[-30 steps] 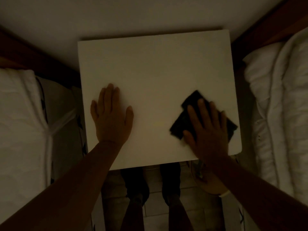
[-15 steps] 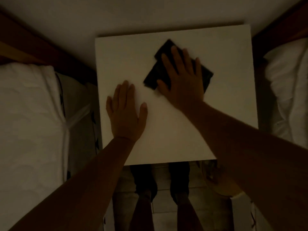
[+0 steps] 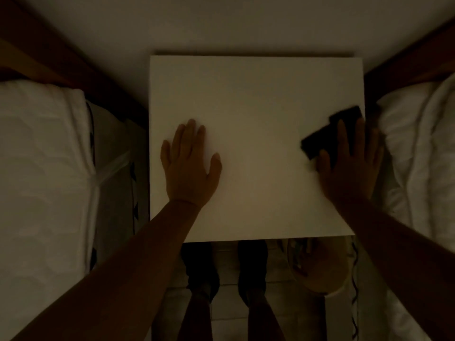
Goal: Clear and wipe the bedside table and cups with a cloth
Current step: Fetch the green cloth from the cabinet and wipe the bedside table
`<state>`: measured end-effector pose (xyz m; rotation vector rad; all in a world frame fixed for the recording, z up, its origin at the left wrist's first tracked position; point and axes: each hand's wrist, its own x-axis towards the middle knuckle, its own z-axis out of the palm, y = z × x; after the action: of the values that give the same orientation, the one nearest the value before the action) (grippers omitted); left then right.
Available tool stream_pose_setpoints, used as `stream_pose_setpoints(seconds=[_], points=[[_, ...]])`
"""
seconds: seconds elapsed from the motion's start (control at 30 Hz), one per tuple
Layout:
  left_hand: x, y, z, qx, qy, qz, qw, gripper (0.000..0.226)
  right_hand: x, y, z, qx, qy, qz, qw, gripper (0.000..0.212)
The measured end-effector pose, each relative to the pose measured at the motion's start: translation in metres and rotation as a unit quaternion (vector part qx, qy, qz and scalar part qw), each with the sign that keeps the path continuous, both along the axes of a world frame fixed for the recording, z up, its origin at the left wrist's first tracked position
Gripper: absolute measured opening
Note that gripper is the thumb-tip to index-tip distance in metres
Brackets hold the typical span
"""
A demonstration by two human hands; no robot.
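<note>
A square white bedside table (image 3: 256,99) fills the middle of the dim view. My left hand (image 3: 189,166) lies flat on its left part, fingers straight and pointing away from me. My right hand (image 3: 349,163) presses a dark folded cloth (image 3: 322,139) flat against the table's right edge, fingers spread over it. Most of the cloth shows beyond and left of my fingers. No cups are in view.
White bedding (image 3: 41,168) lies to the left and a white quilt (image 3: 421,153) to the right, both close to the table's sides. My legs and dark shoes (image 3: 202,269) stand on the tiled floor below. A round pale container (image 3: 320,267) sits under the table's near right corner.
My right hand has slid the cloth from the far middle of the table to its right edge. My left hand has stayed flat in place.
</note>
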<state>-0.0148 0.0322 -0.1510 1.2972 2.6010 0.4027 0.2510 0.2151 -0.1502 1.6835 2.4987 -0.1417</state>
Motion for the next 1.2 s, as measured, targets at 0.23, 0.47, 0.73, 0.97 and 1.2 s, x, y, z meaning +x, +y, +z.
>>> stream_pose_setpoints(seconds=[0.23, 0.47, 0.73, 0.97, 1.2], points=[[-0.003, -0.005, 0.005, 0.019, -0.046, -0.007, 0.999, 0.058, -0.001, -0.099, 0.003, -0.024, -0.011, 0.033, 0.999, 0.069], [-0.002, -0.009, 0.022, 0.007, -0.108, -0.017, 0.994, 0.055, -0.089, -0.183, 0.009, -0.068, 0.057, 0.265, 0.960, 0.065], [0.007, -0.057, 0.030, -0.027, -0.188, -0.163, 0.968, 0.054, -0.092, -0.172, 0.036, -0.155, 0.170, 0.494, 0.839, 0.042], [0.034, -0.088, 0.036, -0.004, -0.158, -0.117, 0.980, 0.040, -0.066, -0.141, 0.052, -0.196, 0.234, 0.262, 0.916, 0.043], [0.050, -0.089, 0.053, 0.005, -0.143, -0.053, 0.988, 0.028, -0.104, -0.157, 0.055, -0.222, 0.107, 0.359, 0.900, 0.057]])
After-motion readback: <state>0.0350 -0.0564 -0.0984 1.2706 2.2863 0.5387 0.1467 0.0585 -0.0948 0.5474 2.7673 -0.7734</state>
